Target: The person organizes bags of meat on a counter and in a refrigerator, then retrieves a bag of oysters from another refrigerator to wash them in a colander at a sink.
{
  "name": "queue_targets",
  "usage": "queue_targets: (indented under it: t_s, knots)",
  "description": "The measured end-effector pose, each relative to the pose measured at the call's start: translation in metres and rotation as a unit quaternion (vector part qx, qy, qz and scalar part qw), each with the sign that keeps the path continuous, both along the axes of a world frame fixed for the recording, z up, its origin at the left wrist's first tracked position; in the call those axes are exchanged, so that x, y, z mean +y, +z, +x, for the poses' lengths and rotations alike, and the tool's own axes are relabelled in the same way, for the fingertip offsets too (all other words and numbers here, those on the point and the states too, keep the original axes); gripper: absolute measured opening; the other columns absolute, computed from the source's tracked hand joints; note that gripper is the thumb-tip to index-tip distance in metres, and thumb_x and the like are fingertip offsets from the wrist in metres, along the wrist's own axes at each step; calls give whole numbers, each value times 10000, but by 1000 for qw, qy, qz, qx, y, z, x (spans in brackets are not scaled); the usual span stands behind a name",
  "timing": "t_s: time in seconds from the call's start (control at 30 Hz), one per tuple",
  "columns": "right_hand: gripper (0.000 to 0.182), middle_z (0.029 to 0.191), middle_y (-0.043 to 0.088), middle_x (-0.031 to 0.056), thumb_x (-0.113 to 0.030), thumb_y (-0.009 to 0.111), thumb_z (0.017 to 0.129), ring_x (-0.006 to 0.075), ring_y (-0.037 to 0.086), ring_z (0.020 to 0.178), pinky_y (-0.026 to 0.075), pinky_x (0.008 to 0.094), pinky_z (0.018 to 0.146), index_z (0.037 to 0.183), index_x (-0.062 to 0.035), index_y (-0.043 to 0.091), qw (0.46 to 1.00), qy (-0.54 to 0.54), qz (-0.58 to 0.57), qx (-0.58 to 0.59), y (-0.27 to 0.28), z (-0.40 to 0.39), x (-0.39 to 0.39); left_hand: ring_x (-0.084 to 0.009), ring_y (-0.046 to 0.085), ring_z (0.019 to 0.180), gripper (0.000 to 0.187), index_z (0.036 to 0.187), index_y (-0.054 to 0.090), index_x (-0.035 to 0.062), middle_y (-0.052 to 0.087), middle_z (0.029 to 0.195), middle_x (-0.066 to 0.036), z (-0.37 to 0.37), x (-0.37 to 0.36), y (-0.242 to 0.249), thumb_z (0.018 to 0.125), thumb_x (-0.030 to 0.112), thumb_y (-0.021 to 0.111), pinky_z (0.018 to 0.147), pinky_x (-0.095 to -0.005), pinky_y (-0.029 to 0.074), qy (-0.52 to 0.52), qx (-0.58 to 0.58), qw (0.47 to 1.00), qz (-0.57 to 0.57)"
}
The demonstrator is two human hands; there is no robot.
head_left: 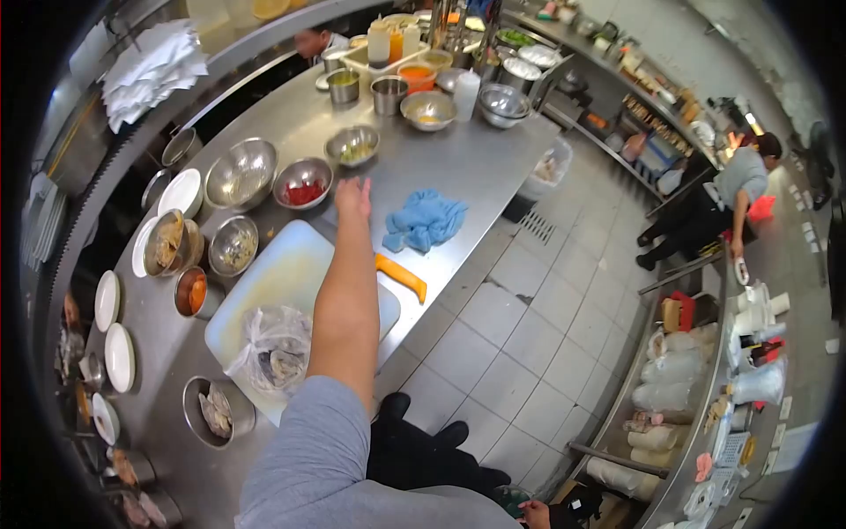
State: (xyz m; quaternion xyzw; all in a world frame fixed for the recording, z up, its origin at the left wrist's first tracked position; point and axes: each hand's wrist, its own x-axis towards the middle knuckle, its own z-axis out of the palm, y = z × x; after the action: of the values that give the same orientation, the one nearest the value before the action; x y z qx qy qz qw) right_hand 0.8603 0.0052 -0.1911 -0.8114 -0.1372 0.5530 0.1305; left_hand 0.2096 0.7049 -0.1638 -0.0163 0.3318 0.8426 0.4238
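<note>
No label or writing can be read anywhere on the steel counter (493, 167). The left hand (352, 196) stretches straight out from a grey sleeve, fingers extended and open, holding nothing, just beyond the far edge of the white cutting board (282, 273). Past the board's far edge sits a steel bowl of red pieces (302, 182); to the board's right lie a blue cloth (425, 220) and an orange-handled knife (401, 275). On the board's near end rests a clear plastic bag (273, 348). The right hand (534, 512) shows low at the picture's bottom edge; I cannot tell its grip.
</note>
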Motion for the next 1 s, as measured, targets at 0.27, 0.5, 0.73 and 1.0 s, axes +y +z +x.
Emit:
queue_targets:
  t_s: [0.27,0.5,0.73,1.0]
  knots:
    - [155,679,532,14,3,517,864,127,553,552,553,316,462,797,-33,652,998,68,-10,4,-58,81,46,-274,593,1023,551,1442,287,60,491,1284,-164,147,-81,85,938,56,508,920,-459,508,-15,73,992,98]
    - [159,711,581,-2,-58,524,903,100,521,555,476,273,478,804,-60,648,986,141,70,-57,-83,100,98,-191,621,932,291,1242,522,36,598,1132,-102,301,-207,72,961,110,543,772,-324,527,-349,275,896,-6]
    - [99,792,589,0,-129,580,931,96,562,662,515,270,504,861,-74,624,992,-23,122,22,-140,79,109,-158,623,978,410,1338,511,39,621,1174,-67,314,-436,-73,973,210,584,825,-286,509,-663,266,640,-282]
    - [126,733,512,-31,-64,526,950,61,490,598,519,251,534,911,-83,644,991,-47,89,90,-235,58,55,-222,623,754,381,1269,526,136,606,1039,-54,76,-662,-188,904,198,614,649,-353,526,-212,246,795,-512]
